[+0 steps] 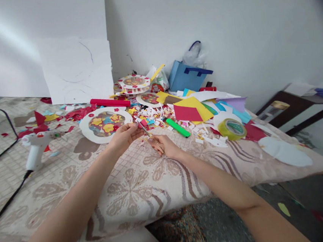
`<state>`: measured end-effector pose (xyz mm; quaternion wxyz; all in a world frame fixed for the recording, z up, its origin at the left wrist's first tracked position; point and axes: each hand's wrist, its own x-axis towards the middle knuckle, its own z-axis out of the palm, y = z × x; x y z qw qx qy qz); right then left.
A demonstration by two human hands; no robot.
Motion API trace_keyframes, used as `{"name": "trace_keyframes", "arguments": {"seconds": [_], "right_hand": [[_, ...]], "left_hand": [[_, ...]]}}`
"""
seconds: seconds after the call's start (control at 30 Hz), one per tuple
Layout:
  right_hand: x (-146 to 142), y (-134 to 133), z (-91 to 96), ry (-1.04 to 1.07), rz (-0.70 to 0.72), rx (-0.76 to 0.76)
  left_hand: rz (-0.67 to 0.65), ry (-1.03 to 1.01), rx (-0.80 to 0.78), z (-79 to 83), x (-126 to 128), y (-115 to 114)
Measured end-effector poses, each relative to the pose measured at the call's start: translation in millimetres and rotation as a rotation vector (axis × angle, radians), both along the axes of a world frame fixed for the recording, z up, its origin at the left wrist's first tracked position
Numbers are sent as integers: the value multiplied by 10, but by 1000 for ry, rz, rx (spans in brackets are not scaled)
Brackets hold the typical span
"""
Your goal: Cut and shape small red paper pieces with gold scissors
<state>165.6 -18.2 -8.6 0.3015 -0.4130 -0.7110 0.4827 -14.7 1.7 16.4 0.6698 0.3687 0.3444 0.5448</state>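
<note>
My right hand (pixel 165 145) is closed around a pair of scissors (pixel 145 131), whose thin metal blades point up and to the left. Close by, my left hand (pixel 125 136) pinches a small piece of red paper (pixel 142 122) at the blade tips; its exact shape is too small to make out. Just beyond my left hand lies a round white frame (pixel 86 130) with yellow and red paper flowers on its clear middle. Heaps of paper scraps (pixel 157 117) spread behind both hands. A green paper roll (pixel 178 128) rests right of the scissors.
A white glue gun (pixel 37 150) stands at left, its black cord trailing off the table. Yellow tape (pixel 232 128), coloured paper sheets (pixel 191 110) and a white oval (pixel 284 151) lie to the right. Behind are a layered flowered lantern (pixel 134 81) and a blue bag (pixel 187 76).
</note>
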Motion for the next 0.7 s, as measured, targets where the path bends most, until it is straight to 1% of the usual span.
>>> {"name": "trace_keyframes", "arguments": {"seconds": [0.07,0.13,0.17,0.23,0.27,0.33,0.37,0.43,0.5,0.53,0.6,0.63,0.67,0.7], "right_hand": [[14,40,6,-32,-28,-3],[69,106,35,-151,-75,46],[114,146,54,-262,-97,118],[230,225,94,-511,-217,340],[291,259,110,-599,-261,411],[395,304,133,-723,-317,468],[425,313,143,-748,-348,504],[428,302,164,-686,-400,594],[356,261,183,-484,-373,620],[301,234,188,-348,-293,563],[184,178,186,-125,-103,360],[134,153,178,-50,-65,283],[97,133,169,-4,-47,246],[73,117,159,26,-72,242]], "left_hand": [[9,18,-1,-4,-4,2],[33,57,-8,-18,-11,9],[49,85,-13,-27,-14,15],[82,154,-21,-49,-21,27],[93,189,-20,-59,-22,33],[93,252,1,-73,-21,39],[85,277,19,-77,-18,38],[68,323,53,-81,-7,26],[37,358,83,-90,13,9],[16,370,100,-100,28,1],[-23,388,151,-134,68,-6],[-30,400,181,-157,91,-6],[-32,417,213,-179,115,-7],[-33,442,243,-198,137,-12]]}}
